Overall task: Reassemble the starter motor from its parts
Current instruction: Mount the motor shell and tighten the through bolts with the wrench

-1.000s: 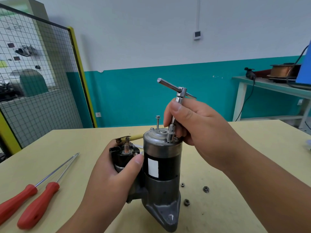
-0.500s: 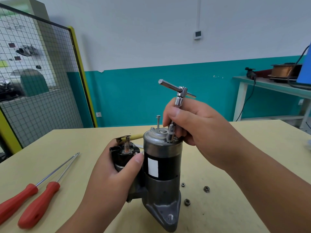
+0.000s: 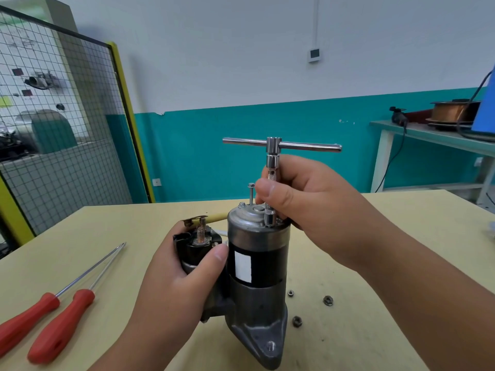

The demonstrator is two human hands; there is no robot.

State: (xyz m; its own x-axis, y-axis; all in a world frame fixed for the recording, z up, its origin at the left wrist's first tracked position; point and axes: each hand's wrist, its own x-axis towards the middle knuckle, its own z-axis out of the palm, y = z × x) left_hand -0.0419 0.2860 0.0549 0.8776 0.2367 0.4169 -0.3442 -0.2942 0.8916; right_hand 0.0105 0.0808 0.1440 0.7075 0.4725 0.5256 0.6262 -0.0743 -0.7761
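Motor: black-and-grey cylindrical metal starter motor, upright, lower centre of the frame, silver end cap on top.
Solenoid: black solenoid on its left side.
Bolt: slim silver bolt standing proud of the cap.
Wrench: chrome T-handle socket wrench, upright, socket on the cap's right edge.
Nuts: three small grey nuts, loose, right of the base.

Glossy chrome T-handle wrench

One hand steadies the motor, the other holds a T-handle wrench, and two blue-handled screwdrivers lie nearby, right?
Nearly: the head view shows the screwdrivers have red handles, not blue. The left hand steadies the motor; the right hand holds the wrench.
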